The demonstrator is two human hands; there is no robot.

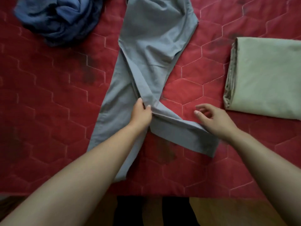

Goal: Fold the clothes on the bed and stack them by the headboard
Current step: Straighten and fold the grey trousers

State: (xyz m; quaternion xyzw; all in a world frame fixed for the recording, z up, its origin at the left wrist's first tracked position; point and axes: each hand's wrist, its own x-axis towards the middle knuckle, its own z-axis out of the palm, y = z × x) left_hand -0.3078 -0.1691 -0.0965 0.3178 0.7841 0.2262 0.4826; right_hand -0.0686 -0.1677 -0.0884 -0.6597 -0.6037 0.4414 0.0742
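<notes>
We judge the task partly done. One olive-green garment (263,79) lies folded at the right of the red quilted bed (48,95). The grey trousers (151,46) lie spread in the middle. Our left grip (141,111) pinches their twisted leg, and our right grip (215,121) is loose-fingered at the hem, holding nothing. The crumpled blue garment (60,18) remains unfolded, and no headboard shows.

The light is dim and flat, brightest on the grey trousers (151,46) in the upper middle of the frame and sinking to near-black along the bottom edge, below the red quilt (48,98). Shadows are faint and soft-edged. The whole picture is soft, the blue heap (60,18) at upper left and the right hand (216,119) look smeared, and the wide lens swells and bends the lower corners.
</notes>
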